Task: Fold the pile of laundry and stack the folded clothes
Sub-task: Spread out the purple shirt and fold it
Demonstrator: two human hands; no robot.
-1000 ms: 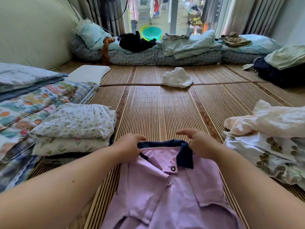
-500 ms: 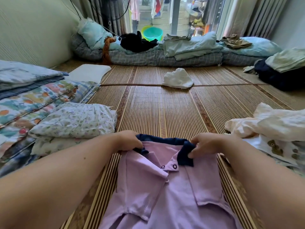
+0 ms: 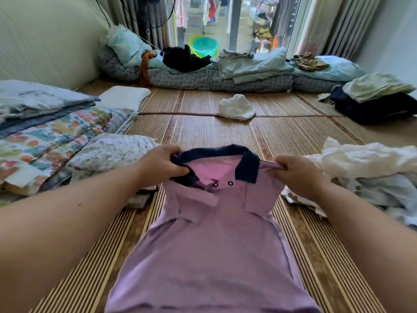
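Note:
A lilac polo shirt with a navy collar is stretched out in front of me above the woven mat, sleeves folded in. My left hand pinches its left shoulder at the collar. My right hand grips the right shoulder, and the top edge is raised off the mat. A heap of unfolded pale laundry lies to the right. A stack of folded floral clothes sits to the left.
Folded quilts lie along the left. A crumpled white garment lies mid-mat. Bedding and pillows line the far side by the glass door. A dark pile with a green cloth is at the far right.
Both hands have moved from the collar out to the shirt's shoulders and lifted its top edge off the mat, pulling the shirt taut.

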